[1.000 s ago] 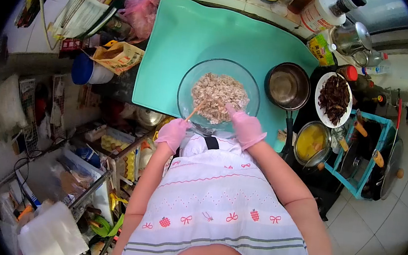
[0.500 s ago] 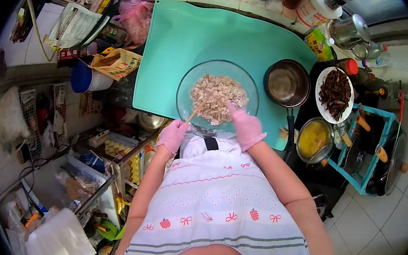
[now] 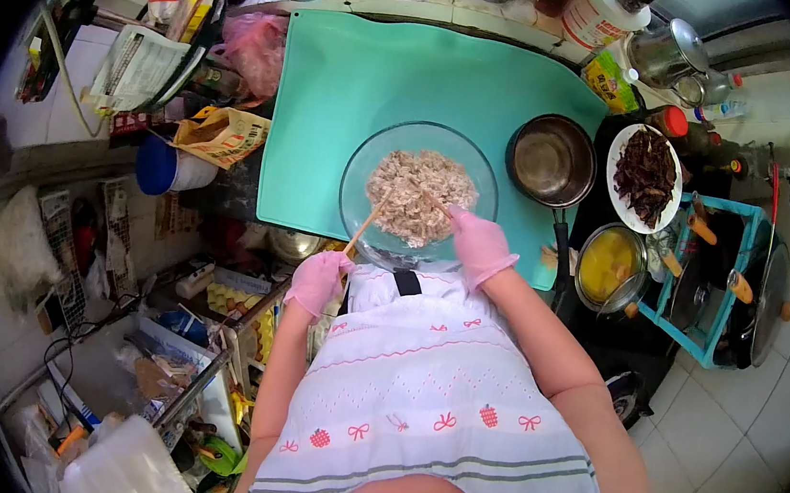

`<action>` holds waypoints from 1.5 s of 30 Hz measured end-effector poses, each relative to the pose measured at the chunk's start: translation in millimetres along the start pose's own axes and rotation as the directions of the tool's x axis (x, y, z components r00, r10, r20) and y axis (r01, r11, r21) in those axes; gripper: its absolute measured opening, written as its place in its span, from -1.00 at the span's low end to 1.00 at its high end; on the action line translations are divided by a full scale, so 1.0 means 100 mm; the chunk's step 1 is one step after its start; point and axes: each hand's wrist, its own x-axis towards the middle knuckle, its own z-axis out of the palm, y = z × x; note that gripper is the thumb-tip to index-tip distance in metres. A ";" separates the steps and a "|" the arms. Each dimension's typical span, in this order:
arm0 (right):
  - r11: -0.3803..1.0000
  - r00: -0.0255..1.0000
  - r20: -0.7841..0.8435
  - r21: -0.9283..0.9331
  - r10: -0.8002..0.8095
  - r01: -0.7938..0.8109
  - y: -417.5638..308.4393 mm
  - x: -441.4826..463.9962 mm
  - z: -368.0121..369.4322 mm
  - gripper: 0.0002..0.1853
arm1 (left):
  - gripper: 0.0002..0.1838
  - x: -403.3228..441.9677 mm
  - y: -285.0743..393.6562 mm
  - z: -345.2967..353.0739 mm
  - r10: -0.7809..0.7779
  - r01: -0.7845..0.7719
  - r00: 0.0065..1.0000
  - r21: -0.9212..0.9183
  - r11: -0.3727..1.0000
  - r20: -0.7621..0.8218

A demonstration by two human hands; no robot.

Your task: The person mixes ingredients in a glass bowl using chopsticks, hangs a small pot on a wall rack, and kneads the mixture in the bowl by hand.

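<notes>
A clear glass bowl [image 3: 355, 158] stands on the green mat, holding a pale, crumbly mixture that looks like minced meat [image 3: 410, 173]. Both hands wear thin pink gloves. Just off the bowl's near left side, my left hand [image 3: 316, 279] is closed on the end of a wooden chopstick [image 3: 363, 229], which slants over the rim into the mixture. My right hand [image 3: 480, 246] is at the bowl's right side, fingers closed around a second chopstick [image 3: 437, 204] whose tip reaches into the mixture. The fingers partly hide both grips.
The green mat [image 3: 336, 77] covers the counter. Right of the bowl sit a dark saucepan [image 3: 551, 162], a white plate of dark brown strips [image 3: 646, 177] and a pot of yellow liquid [image 3: 610, 264]. A blue rack [image 3: 707, 342] stands beyond. A crowded shelf [image 3: 209, 362] lies at lower left.
My left hand has drawn back down and left, so more of its chopstick shows. My right hand has shifted slightly, and its chopstick is now visible across the mixture.
</notes>
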 end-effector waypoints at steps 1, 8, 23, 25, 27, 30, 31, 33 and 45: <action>0.999 0.999 -0.043 0.053 0.008 -0.006 -0.06 -0.02 -0.04 -0.83 | -0.59 -0.01 -0.01 -0.01 -0.042 0.042 0.999 -0.036 0.998 0.008; 0.999 0.999 0.027 -0.027 0.030 -0.029 0.02 -0.04 0.06 -0.80 | -0.60 0.12 -0.33 0.15 0.105 -0.106 0.993 -0.014 0.994 -0.060; 0.996 0.996 -0.004 0.005 0.091 -0.091 0.07 -0.14 -0.05 -0.78 | -0.61 0.01 0.19 0.21 -0.093 0.160 0.975 0.353 0.922 -0.200; 0.988 0.990 -0.099 0.124 0.101 -0.089 -0.03 -0.17 -0.10 -0.77 | -0.61 -0.03 0.25 0.19 -0.094 0.165 0.975 0.370 0.914 -0.203; 0.994 0.995 -0.100 0.107 0.019 -0.008 -0.04 -0.17 -0.07 -0.79 | -0.61 -0.04 0.26 0.19 -0.103 0.173 0.973 0.359 0.917 -0.205; 0.999 0.999 -0.023 0.010 0.032 -0.032 0.05 -0.11 0.03 -0.83 | -0.63 -0.10 0.28 0.16 -0.096 0.165 0.975 0.359 0.919 -0.201; 0.998 0.998 0.014 -0.036 0.059 -0.058 0.08 -0.08 0.06 -0.84 | -0.63 -0.13 0.30 0.14 -0.091 0.163 0.974 0.366 0.916 -0.207; 0.998 0.999 -0.025 -0.049 0.026 -0.028 0.08 -0.06 0.07 -0.84 | -0.64 -0.19 0.35 0.10 -0.086 0.168 0.971 0.379 0.910 -0.223; 0.987 0.997 0.032 -0.146 0.071 -0.066 0.07 -0.13 -0.18 -0.84 | -0.64 -0.22 0.23 0.05 -0.105 0.188 0.959 0.314 0.931 -0.265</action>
